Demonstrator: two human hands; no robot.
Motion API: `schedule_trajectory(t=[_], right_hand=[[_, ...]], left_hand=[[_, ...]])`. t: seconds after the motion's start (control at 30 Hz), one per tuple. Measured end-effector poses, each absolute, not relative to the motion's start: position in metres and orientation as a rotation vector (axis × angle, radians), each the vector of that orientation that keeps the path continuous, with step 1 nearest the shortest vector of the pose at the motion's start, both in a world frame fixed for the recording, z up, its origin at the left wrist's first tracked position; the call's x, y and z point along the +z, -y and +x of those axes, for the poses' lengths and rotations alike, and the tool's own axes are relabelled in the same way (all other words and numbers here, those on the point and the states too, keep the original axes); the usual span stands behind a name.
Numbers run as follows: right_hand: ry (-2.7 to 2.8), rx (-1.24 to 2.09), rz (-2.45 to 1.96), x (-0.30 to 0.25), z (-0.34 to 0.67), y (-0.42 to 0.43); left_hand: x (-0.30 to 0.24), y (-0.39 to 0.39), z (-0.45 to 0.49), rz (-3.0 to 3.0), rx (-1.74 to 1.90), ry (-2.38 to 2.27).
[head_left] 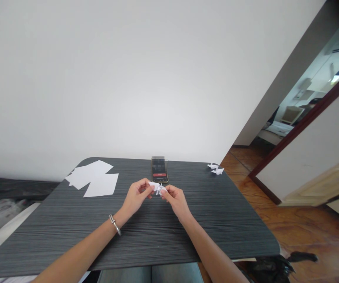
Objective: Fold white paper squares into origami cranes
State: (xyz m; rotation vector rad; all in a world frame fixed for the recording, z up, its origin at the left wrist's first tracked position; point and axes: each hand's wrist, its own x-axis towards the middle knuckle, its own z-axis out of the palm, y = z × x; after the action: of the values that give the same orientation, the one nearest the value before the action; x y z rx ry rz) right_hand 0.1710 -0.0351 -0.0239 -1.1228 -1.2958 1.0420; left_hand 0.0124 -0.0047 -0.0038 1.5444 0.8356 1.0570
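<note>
Head camera view: above the middle of a dark striped table [157, 243], the left hand [136, 195] and right hand [175, 197] each pinch one end of a small folded paper [157, 188], fingertips closed on it, holding it just clear of the tabletop. A phone [159, 171] lies just behind (screen up). Loose white sheets [94, 179] sit far-left within reach; two folded paper figures [215, 169] rest apart, far-right.

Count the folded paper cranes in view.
3. The held crane sits between the left hand and right hand mid-table; a second crane and third crane lie together on the table, far right. None seems hidden.
</note>
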Motion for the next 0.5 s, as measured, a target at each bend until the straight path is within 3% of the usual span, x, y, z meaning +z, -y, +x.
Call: schedule_trajectory(t=[0.5], right_hand=[[1.164,1.109,-1.079,-0.0225,0.1635,0.0369]], left_hand=[[-0.0022,0.0056,0.0130,1.448,1.035,-0.798]])
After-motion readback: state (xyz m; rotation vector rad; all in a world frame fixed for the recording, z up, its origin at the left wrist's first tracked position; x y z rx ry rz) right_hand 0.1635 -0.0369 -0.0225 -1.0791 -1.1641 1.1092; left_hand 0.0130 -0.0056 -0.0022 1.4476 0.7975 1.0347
